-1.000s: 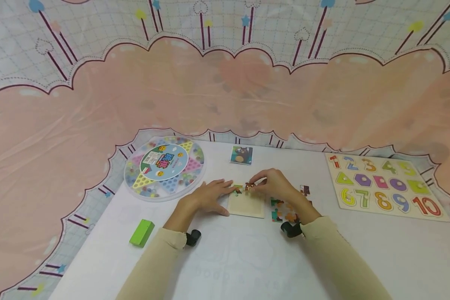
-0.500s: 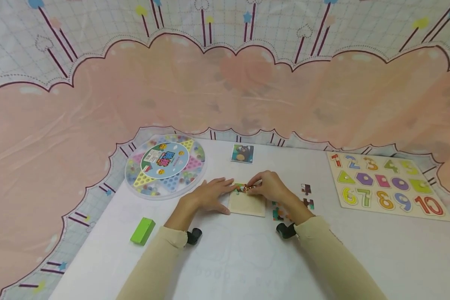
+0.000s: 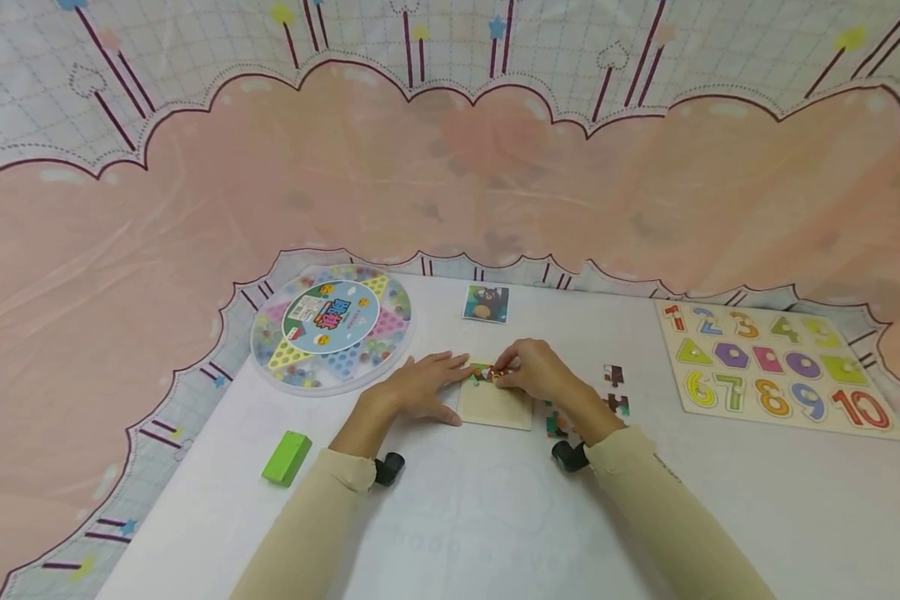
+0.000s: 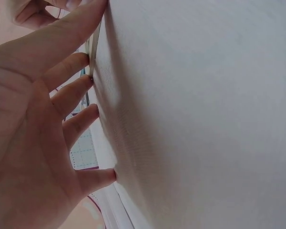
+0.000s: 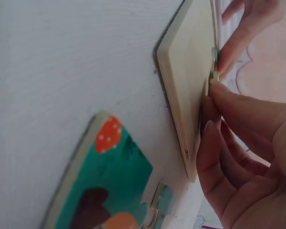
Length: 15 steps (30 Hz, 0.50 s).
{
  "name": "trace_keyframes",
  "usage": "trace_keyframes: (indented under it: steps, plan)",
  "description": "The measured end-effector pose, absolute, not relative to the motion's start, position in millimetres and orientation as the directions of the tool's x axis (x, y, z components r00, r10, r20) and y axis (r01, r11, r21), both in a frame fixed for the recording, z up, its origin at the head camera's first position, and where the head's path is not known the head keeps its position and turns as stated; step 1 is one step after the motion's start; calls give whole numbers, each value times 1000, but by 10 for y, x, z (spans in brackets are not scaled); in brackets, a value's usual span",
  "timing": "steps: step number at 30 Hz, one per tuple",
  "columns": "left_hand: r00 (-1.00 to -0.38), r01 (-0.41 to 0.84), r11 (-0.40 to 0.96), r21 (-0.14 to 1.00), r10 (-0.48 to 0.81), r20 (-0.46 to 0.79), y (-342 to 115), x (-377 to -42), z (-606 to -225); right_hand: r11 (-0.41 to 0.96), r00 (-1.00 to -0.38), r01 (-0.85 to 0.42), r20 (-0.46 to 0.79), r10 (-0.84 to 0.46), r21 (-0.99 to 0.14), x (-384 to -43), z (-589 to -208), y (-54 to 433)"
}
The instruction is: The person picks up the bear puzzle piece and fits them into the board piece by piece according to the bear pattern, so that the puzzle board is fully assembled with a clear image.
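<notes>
So the left hand is laid out flat-ish, fingers spread, thumb and index at the left edge of a pale wooden puzzle board. A green puzzle piece sits in the board's far left corner; can't tell if the index fingertip is on it or just on the wood. In the left wrist view the thumb tip gets cut off at the top, and the board is basically a thin sliver.

The right hand pinches a brown puzzle piece between thumb and index, right beside the green one at the board's far side. Fingers cover most of it, so its print is hard to read, and whether it's seated is anyone's guess. The other fingers are curled in.

Loose pieces lie just right of the board, partly hidden under the right forearm, so no proper count. One in the right wrist view runs off the bottom. Two dark pieces farther right are too small to make out.
</notes>
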<state>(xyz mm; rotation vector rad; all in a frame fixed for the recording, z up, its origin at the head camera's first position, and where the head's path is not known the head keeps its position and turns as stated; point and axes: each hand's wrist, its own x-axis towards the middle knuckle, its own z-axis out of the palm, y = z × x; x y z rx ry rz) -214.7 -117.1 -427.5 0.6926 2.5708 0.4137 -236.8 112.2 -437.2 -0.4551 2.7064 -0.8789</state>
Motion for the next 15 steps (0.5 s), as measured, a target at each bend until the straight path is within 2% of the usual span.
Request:
trace_keyframes:
  steps: [15]
  plan:
    - [-779, 393, 831, 394, 529, -337, -1176, -2159, -4286, 793, -915, -187, -189, -355, -580, -2400, -4342, 1105]
